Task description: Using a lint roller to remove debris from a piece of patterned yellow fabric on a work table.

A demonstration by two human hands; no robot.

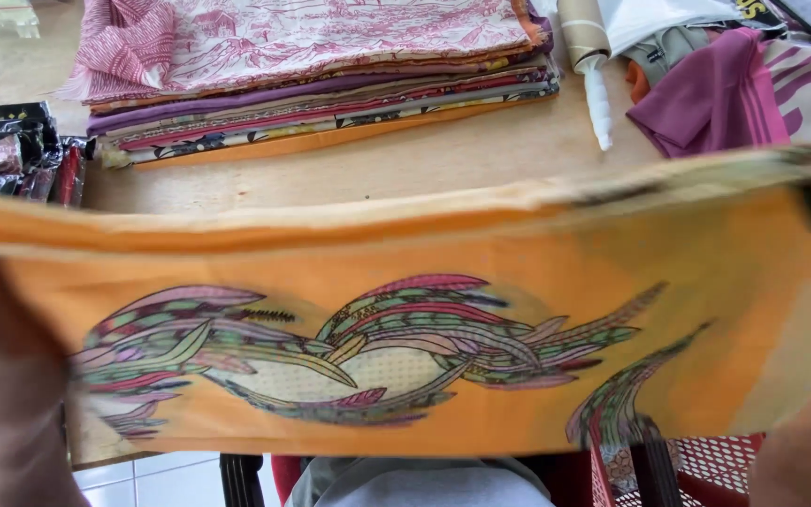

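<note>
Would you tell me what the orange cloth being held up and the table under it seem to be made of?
Orange cloth: thin woven fabric, probably cotton, matte, with a printed feather pattern; it sags and folds softly at its top edge. Table: looks like bare, unvarnished wood or board, pale, dull and scuffed.

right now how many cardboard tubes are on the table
1: the cardboard tube lies at the table's far edge, between the stack of folded cloths and the purple cloth. Others may be hidden under cloth.

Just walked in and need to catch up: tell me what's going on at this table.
A person holds an orange cloth with a feathery multicoloured print stretched out close to the camera, left hand and right hand at its ends, both blurred. Beyond it, on the wooden table, lie a stack of folded fabrics, a cardboard roll and a magenta cloth.
</note>
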